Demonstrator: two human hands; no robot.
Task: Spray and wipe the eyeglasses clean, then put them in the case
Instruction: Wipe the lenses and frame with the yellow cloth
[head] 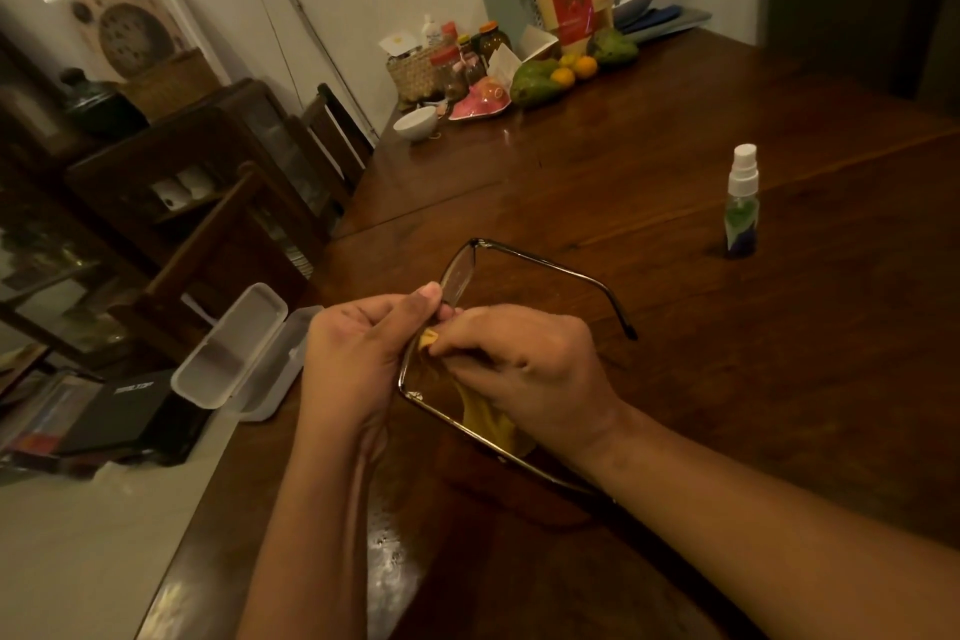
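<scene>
Thin dark-framed eyeglasses [545,261] are held above the wooden table [701,379], arms unfolded. My left hand [358,353] pinches the frame near the bridge, thumb against the far lens. My right hand [530,369] presses a yellow cloth [488,418] against the near lens; the cloth hangs down behind the frame. A white eyeglass case [234,353] lies open at the table's left edge, just left of my left hand. The small spray bottle [742,203], white cap and green-blue label, stands upright to the far right.
At the table's far end stand a white bowl [415,122], jars in a woven basket [415,70], fruit [566,68] and a pink dish [480,101]. Dark chairs [332,130] and a wooden cabinet [171,182] line the left side.
</scene>
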